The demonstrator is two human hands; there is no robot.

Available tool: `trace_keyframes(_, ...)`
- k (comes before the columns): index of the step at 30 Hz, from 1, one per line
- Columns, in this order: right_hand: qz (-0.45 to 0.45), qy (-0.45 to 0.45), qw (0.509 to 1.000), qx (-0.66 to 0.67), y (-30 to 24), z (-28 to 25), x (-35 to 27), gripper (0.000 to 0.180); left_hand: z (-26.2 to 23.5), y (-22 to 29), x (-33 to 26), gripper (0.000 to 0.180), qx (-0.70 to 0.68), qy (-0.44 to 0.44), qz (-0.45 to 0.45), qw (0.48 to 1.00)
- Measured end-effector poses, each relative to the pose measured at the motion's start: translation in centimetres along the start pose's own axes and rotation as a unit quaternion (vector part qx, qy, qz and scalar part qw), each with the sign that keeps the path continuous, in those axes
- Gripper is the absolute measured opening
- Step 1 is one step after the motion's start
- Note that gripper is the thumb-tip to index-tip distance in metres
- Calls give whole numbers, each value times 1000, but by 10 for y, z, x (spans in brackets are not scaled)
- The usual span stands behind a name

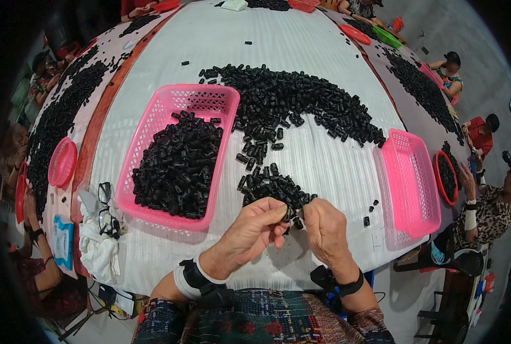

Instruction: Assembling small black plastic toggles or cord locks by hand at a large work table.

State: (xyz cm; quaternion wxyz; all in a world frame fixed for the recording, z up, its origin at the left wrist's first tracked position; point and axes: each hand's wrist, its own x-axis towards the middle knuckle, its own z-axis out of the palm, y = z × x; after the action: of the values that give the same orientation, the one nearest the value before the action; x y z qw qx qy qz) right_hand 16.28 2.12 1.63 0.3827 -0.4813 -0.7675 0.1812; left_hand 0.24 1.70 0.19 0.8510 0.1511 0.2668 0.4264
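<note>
My left hand [255, 225] is closed, with its thumb and fingers pinching a small black cylindrical part [288, 217] near the table's front edge. Beside it, to the right, my right hand [327, 230] is curled with its knuckles up; what its fingers hold, if anything, is hidden. Just beyond both hands lies a small pile of the same black parts [270, 186]. A pink perforated basket [128, 172] to the left holds a heap of them. Farther off, a long curved heap of black parts [301, 94] spreads across the white table cover [324, 166].
A second pink basket [411, 226] stands at the right. A few loose black parts [366, 221] lie before it. Eyeglasses [105, 213] rest on a white cloth [99, 249] at the left, near a blue-white packet [63, 241]. Other people sit along both sides with their own heaps.
</note>
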Motion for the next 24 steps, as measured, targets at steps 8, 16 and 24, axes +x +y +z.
trace_keyframes(8,-54,-11,994,-95,-1,0,6,19,3,2,-3,8,21,6,17,1000)
trace_keyframes(16,-52,-26,992,-109,-2,1,2,20,1,0,-2,7,34,21,25,999)
trace_keyframes(24,-23,3,999,-39,3,3,2,18,2,1,-2,12,1,-4,-14,1000)
